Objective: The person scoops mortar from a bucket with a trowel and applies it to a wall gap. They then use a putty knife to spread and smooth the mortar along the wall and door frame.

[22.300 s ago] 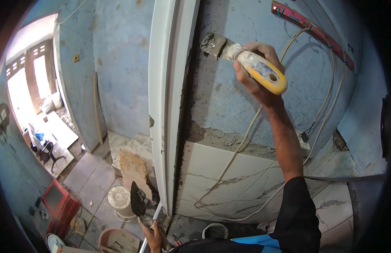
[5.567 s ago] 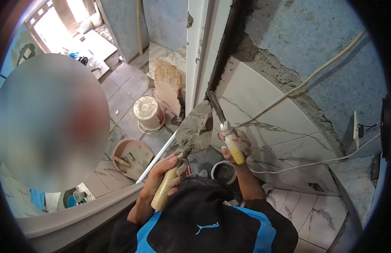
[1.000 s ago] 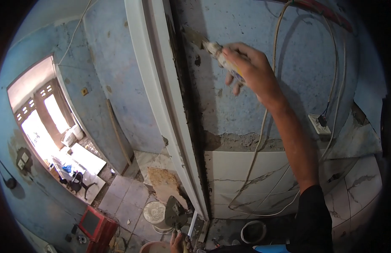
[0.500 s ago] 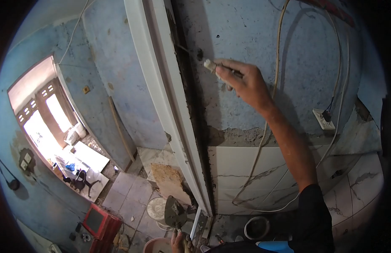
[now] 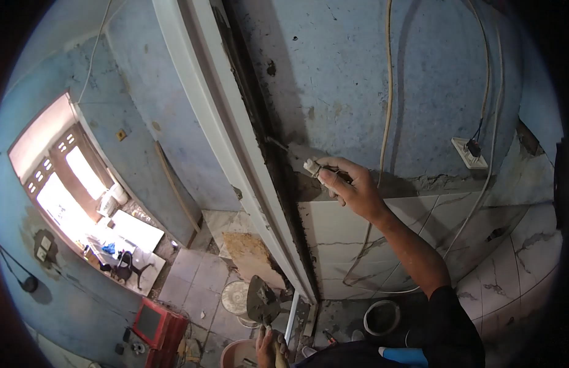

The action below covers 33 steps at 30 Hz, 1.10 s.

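Note:
My right hand (image 5: 353,190) grips a slim tool (image 5: 312,167) with a pale, grimy end and a thin metal shaft. The shaft points up and left to the dark mortar-filled gap (image 5: 273,161) along the white door frame (image 5: 226,150). Low in the view, my left hand (image 5: 269,348) is closed around the handle of a trowel (image 5: 260,295). Grey mortar lies on the trowel's broad blade, which is held up beside the foot of the frame.
A pink basin (image 5: 232,354), a pale bucket (image 5: 235,299) and a red box (image 5: 161,328) stand at lower left. Near my feet is a dark round bucket (image 5: 382,317). A loose cable (image 5: 387,92) hangs across the blue wall, with a power socket (image 5: 469,152) to the right.
My right hand has moved down along the frame with the slim tool, from the upper wall to near the tile edge. The left hand still holds the trowel; the view has shifted slightly.

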Motion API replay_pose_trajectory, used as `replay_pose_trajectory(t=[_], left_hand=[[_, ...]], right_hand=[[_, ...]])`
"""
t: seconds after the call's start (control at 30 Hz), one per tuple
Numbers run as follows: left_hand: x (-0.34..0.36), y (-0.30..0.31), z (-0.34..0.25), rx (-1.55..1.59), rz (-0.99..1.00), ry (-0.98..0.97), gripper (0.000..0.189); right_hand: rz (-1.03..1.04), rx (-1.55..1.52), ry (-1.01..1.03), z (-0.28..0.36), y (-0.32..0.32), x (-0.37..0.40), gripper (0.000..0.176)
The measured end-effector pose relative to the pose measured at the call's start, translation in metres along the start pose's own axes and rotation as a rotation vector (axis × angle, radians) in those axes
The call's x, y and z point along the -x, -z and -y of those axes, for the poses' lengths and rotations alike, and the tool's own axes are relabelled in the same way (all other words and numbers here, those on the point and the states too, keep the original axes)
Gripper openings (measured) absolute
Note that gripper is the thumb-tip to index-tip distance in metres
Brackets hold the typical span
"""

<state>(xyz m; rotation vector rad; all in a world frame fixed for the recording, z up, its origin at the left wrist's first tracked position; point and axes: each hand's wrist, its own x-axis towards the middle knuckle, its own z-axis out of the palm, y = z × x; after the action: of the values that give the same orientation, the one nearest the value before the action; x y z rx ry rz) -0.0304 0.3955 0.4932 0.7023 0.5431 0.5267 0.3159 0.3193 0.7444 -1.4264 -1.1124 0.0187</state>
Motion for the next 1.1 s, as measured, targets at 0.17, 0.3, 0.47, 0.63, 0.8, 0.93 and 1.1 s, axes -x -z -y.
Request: replay_pose_trajectory(t=[0.17, 0.3, 0.47, 0.63, 0.8, 0.93, 1.1], left_hand=[[0.007, -0.008, -0.008, -0.076, -0.039, -0.011, 0.017], [0.009, -0.006, -0.007, -0.081, -0.044, -0.011, 0.017], [0.015, -0.006, -0.010, -0.085, -0.050, -0.016, 0.019], [0.005, 0.039, 0.013, -0.119, -0.155, 0.004, 0.019], [0.021, -0.002, -0.005, -0.045, -0.081, -0.072, 0.022], [0.025, -0.010, -0.007, -0.072, -0.155, -0.023, 0.022], [0.027, -0.017, -0.008, -0.095, -0.162, -0.023, 0.023]], right_hand=[[-0.103, -0.272, 0.013, 0.027, -0.009, -0.017, 0.034], [-0.126, -0.309, 0.146, 0.046, -0.010, -0.052, 0.034], [-0.162, -0.270, 0.312, 0.057, -0.013, -0.089, 0.032], [-0.170, -0.149, 0.354, 0.056, -0.012, -0.098, 0.030], [-0.221, 0.016, 0.409, 0.030, -0.023, -0.073, 0.029], [-0.198, 0.018, 0.378, -0.003, -0.032, -0.043, 0.028], [-0.178, 0.085, 0.331, -0.032, -0.039, -0.002, 0.030]])
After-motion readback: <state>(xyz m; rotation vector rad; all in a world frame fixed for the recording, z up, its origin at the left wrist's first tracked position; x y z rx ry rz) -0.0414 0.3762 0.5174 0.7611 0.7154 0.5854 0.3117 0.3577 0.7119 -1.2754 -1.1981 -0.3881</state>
